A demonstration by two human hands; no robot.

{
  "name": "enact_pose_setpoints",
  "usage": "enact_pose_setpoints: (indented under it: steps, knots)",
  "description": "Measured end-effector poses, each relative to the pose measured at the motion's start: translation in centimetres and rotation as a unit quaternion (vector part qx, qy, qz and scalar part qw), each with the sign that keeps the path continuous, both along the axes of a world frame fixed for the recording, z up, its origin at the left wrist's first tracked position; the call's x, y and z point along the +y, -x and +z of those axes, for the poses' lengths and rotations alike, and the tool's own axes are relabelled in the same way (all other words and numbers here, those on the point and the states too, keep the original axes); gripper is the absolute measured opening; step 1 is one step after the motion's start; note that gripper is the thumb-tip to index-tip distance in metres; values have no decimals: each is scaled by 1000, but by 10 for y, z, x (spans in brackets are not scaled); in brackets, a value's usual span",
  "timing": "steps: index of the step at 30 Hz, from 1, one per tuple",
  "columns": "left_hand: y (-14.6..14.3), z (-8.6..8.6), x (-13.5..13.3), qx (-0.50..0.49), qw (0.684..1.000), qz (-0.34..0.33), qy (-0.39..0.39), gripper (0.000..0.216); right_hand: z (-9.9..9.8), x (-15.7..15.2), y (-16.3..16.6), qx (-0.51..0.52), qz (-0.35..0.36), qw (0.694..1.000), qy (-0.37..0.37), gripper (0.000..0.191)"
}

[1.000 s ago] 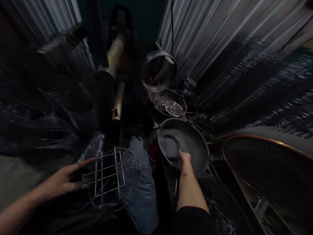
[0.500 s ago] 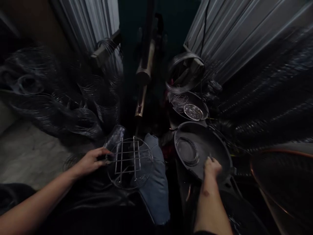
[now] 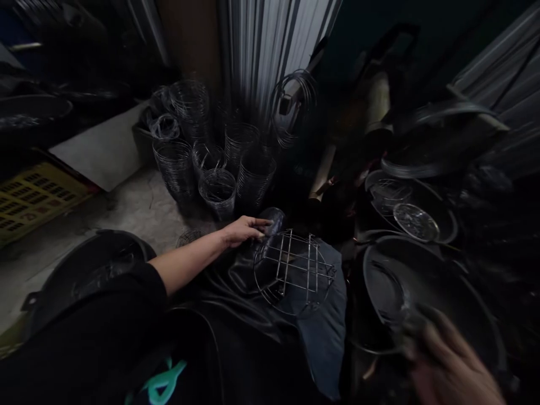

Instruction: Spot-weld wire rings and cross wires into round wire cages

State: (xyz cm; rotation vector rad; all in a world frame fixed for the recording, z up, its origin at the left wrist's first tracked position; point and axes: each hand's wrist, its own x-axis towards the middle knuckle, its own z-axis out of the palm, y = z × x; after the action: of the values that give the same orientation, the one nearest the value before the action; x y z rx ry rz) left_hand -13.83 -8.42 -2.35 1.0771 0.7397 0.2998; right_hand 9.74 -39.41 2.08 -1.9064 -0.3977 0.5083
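Note:
A round wire rack [image 3: 292, 271] with a square grid top rests on my lap, over dark cloth and a blue denim knee [image 3: 327, 332]. My left hand [image 3: 243, 229] reaches across and grips the rack's far left rim, next to a dark rounded object [image 3: 274, 217]. My right hand [image 3: 453, 363] is blurred at the bottom right, at the near rim of a large black pan [image 3: 426, 292]. A thin wire ring [image 3: 382, 323] seems to lie by its fingers; whether the hand holds it is unclear.
Stacks of wire rings [image 3: 211, 160] stand on the concrete floor ahead. A second pan [image 3: 415, 216] with round metal pieces sits behind the black one. A black tub [image 3: 80, 275] is at my left, a yellow crate [image 3: 31, 197] beyond it. Corrugated metal sheets [image 3: 270, 45] stand behind.
My head has turned left, so everything has shifted right in view. My right hand has pulled back from inside the pan to its near rim. My left hand stays on the rack.

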Motion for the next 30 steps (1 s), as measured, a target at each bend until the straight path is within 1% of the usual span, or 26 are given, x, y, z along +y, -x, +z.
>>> enact_pose_setpoints:
  steps: [1,2,4,6,8,11,15,17,19,20,22,25,28,30]
  knots:
    - [-3,-1,-1,0,1000,5,-2,53,2,14,11,44,-7,999,-25,73]
    - [-5,-1,-2,0,1000,9,-3,51,3,28,22,96,13,995,-36,76]
    - [-8,-1,-4,-4,1000,19,-3,48,4,56,38,134,32,989,-48,80]
    - [-11,0,-7,-13,1000,26,-2,44,3,76,45,138,35,989,-28,83]
    - [-15,1,-9,-25,999,29,1,43,0,85,45,129,40,991,9,83]
    - [-22,3,-11,-43,999,25,-3,54,-1,85,40,98,64,991,59,77]
    - [-30,3,-11,-54,998,14,-18,70,6,83,39,36,78,992,93,68]
    - [-31,3,-11,-46,998,2,-37,74,8,83,39,26,86,990,107,71]
    - [-30,3,-11,-25,997,-12,-70,77,7,83,37,27,95,987,124,79]
    - [-30,3,-12,-13,995,-20,-94,77,6,83,36,26,98,986,130,81]
    - [-29,3,-12,5,989,-33,-145,75,1,82,32,9,106,985,137,80]
    - [-27,3,-11,20,978,-55,-198,75,-9,80,23,-40,138,980,138,67]
    - [-25,1,-10,25,978,-68,-194,76,-19,77,17,-77,186,970,137,55]
    - [-23,0,-8,7,981,-77,-178,75,-23,74,16,-96,197,966,139,57]
